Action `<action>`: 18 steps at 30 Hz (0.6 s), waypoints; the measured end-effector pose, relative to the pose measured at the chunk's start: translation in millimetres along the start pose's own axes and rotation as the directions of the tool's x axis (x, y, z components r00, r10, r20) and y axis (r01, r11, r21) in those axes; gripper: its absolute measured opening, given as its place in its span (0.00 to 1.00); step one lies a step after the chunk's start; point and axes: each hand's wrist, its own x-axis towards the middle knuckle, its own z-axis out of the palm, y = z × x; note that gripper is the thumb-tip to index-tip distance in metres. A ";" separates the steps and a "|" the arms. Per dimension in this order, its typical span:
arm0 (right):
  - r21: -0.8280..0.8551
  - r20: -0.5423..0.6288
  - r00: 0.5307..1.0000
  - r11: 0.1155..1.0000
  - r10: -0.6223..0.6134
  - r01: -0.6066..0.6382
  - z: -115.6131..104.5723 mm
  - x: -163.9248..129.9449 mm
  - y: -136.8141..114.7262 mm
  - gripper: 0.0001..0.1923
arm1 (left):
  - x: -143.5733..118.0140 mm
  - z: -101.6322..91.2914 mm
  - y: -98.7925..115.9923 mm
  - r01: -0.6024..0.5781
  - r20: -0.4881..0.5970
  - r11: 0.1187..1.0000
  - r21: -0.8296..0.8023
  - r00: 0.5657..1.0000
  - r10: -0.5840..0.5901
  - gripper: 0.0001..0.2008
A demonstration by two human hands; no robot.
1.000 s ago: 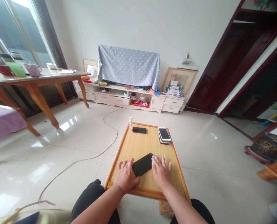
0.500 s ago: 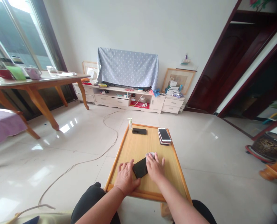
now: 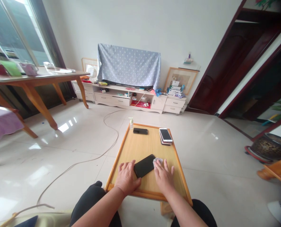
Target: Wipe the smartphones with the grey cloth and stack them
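Note:
A black smartphone lies slanted, screen up, on the small wooden table in front of me. My left hand steadies its near left end between thumb and fingers. Beside the phone's right edge, my right hand presses a crumpled white cloth under its fingertips, with the fingers stretched out. Part of the cloth is hidden by those fingers. Farther back on the same table lie another dark phone and a small stack of phones with a white one on top.
At the table's far left corner stands a small clear pump bottle. A raised wooden rim edges the table. A cable runs over the tiled floor to the left. A low white cabinet stands against the wall.
My right hand and the cloth have slid right, from on top of the phone's right part to its edge, uncovering more screen. My left hand keeps its place on the phone.

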 end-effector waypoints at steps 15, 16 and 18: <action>0.152 0.090 0.916 0.914 -0.391 0.376 -0.1 -4.7 -51.3 0.25 | -0.3 1.0 0.0 0.006 -0.026 1.000 -0.021 1.000 -0.006 0.37; 0.136 0.097 0.925 0.926 -0.367 0.353 -0.1 4.1 -48.5 0.24 | -0.2 0.8 0.7 0.009 -0.024 1.000 -0.018 1.000 -0.010 0.37; 0.093 0.097 0.957 0.960 -0.272 0.263 -0.1 21.5 -38.6 0.24 | -0.2 0.2 2.0 0.013 -0.017 1.000 -0.009 1.000 -0.013 0.39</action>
